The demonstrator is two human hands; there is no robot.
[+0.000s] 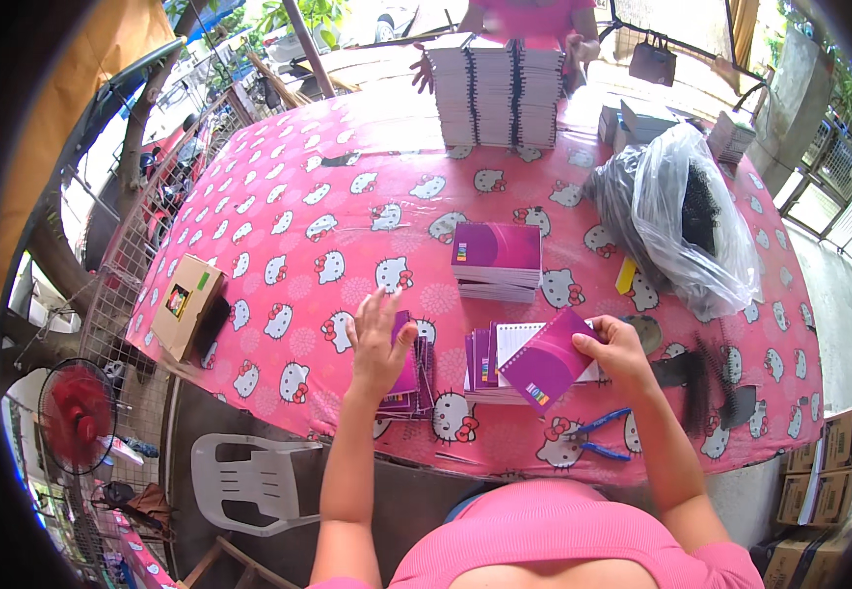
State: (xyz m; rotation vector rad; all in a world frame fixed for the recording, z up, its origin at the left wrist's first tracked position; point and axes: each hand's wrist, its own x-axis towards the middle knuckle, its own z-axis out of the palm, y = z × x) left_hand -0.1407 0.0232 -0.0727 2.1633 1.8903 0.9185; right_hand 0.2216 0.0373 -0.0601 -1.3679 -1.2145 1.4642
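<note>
My right hand (622, 355) pinches the edge of a purple notebook cover (546, 361) with thumb and fingers. It is tilted over a low pile of notebooks (482, 360), where a white page with a row of holes shows. Whether the cover is loose or part of a whole notebook, I cannot tell. My left hand (377, 346) is open, its fingers spread, over another pile of purple notebooks (408, 385) with dark bound edges. Beyond both piles stands a neat stack of purple notebooks (497, 257). Pliers with blue handles (601, 438) lie by the table's near edge.
A pink patterned cloth covers the table (289, 260). Tall stacks of spiral notebooks (500, 93) stand at the far side, with another person (534, 15) behind them. Plastic bag (686, 226) with dark contents at right; cardboard box (187, 306) at left; white chair (249, 481) below.
</note>
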